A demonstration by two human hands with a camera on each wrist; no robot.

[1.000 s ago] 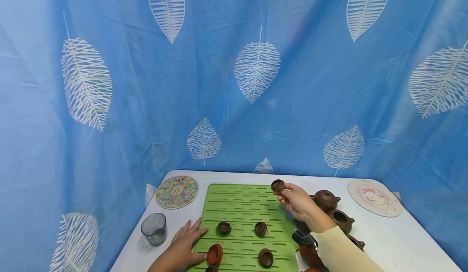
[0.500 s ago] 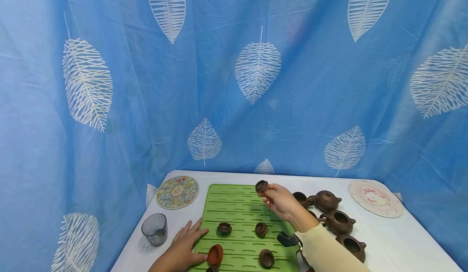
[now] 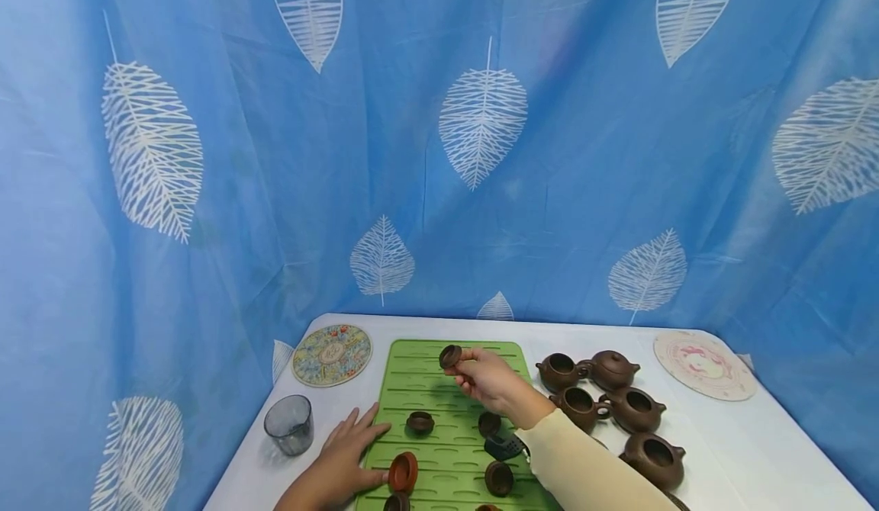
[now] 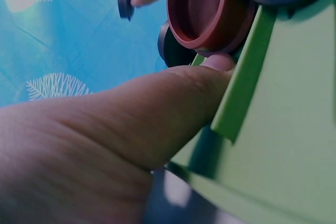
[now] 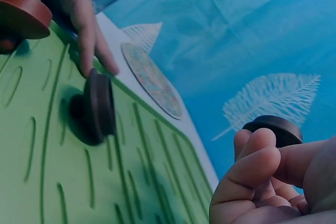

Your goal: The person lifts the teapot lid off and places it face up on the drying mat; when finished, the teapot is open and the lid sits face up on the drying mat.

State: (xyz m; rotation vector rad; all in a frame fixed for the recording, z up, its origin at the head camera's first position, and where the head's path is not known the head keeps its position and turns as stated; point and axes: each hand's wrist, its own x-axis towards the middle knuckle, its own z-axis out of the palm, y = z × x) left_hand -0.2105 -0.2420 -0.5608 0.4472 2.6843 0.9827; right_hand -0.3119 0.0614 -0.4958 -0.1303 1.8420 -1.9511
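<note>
My right hand (image 3: pixel 491 381) pinches a small dark brown teapot lid (image 3: pixel 449 356) by its knob, hollow side tilted up, above the far part of a green ridged mat (image 3: pixel 439 400). In the right wrist view, fingers and thumb partly cover that lid (image 5: pixel 275 129). My left hand (image 3: pixel 343 457) rests spread at the mat's left edge. Its thumb lies at a reddish-brown lid (image 3: pixel 403 473), seeming to touch it in the left wrist view. Other dark lids lie on the mat: one lid (image 3: pixel 420 422) near the left fingertips, another lid (image 3: pixel 499 479) nearer the front.
Right of the mat stand several brown teapots, among them a lidded teapot (image 3: pixel 611 370) and an uncovered teapot (image 3: pixel 652 461). A grey glass cup (image 3: pixel 289 425) and a patterned round mat (image 3: pixel 333 355) are at left. A pink-and-white disc (image 3: pixel 705 364) lies far right, before a blue curtain (image 3: pixel 549 152).
My right hand has moved left across the mat with the lid, uncovering the teapots on the right. The left hand has stayed in place.
</note>
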